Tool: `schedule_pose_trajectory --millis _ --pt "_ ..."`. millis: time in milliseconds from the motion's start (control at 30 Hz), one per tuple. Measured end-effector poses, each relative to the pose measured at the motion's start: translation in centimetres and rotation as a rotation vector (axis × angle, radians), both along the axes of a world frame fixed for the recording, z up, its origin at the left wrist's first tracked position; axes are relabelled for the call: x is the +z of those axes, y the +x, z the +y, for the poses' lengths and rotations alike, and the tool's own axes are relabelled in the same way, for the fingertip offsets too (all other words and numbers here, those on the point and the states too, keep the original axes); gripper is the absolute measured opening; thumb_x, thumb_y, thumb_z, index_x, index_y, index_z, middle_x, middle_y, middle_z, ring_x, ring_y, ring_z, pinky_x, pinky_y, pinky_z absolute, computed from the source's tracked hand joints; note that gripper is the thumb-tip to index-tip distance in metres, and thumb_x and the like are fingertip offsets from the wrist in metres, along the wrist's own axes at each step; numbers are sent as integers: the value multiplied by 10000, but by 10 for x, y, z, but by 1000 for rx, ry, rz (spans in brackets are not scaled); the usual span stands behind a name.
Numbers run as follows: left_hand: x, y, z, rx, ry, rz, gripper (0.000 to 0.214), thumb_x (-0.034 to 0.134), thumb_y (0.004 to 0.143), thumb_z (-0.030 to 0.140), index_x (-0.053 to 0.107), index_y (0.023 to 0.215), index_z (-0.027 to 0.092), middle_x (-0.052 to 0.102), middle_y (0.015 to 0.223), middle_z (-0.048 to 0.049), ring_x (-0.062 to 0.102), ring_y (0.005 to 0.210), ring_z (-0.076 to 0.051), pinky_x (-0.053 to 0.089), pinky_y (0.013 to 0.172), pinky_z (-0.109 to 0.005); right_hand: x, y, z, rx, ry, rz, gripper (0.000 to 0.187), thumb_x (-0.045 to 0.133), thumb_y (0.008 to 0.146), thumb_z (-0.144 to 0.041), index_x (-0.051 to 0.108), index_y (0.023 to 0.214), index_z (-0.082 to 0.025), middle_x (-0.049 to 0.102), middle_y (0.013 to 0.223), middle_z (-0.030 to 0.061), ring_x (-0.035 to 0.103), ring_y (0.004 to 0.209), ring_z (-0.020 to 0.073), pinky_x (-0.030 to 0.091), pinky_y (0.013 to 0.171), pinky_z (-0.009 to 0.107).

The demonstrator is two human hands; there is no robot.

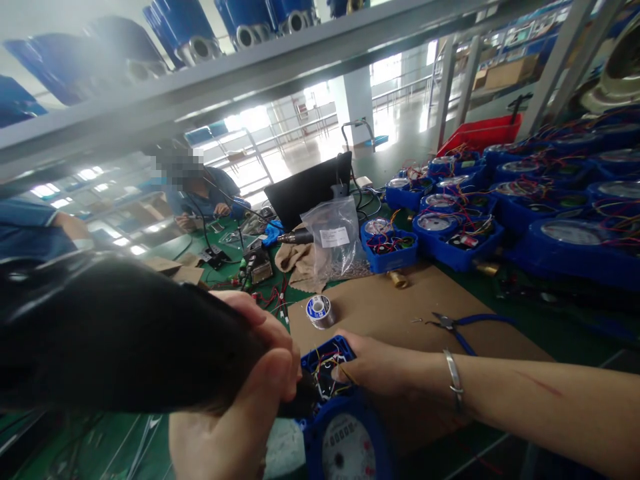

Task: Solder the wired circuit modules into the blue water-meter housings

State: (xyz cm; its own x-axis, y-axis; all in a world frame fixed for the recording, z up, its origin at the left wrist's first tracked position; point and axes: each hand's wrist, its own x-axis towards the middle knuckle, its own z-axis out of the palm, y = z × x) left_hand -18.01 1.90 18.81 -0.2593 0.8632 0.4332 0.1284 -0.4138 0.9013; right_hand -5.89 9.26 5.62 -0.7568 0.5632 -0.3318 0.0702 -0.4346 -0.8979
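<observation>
My left hand point(240, 373) is closed around a bulky black power tool point(125, 333) whose exact kind I cannot make out. Its dark narrow end points into the open wiring box of a blue water meter point(345, 443); whether it touches anything inside is hidden. My right hand point(370, 367), with a silver bracelet on the wrist, grips the box's far right edge, thumb over the rim near the wires. Thin yellow, red and white wires and a black part sit in the box. The meter's round number dial faces up toward me. Beyond the box stands a solder spool point(320, 312).
Blue-handled cutters point(455, 323) lie on the brown cardboard point(390, 313). Several wired blue meters point(450, 227) crowd the right side. A plastic bag point(337, 233), rag point(299, 265) and black screen point(310, 193) are behind. Overhead runs a metal shelf point(280, 57). A person point(200, 190) sits across.
</observation>
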Motion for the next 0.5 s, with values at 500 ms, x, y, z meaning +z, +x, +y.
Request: schedule_pose_trajectory --millis 500 --pt "11 -8 0 127 89 -3 477 728 743 277 553 1184 233 535 555 66 464 420 -103 421 426 -255 11 2 -3 -31 -14 -33 336 595 614 -89 534 933 -177 600 740 -40 548 654 132 431 664 275"
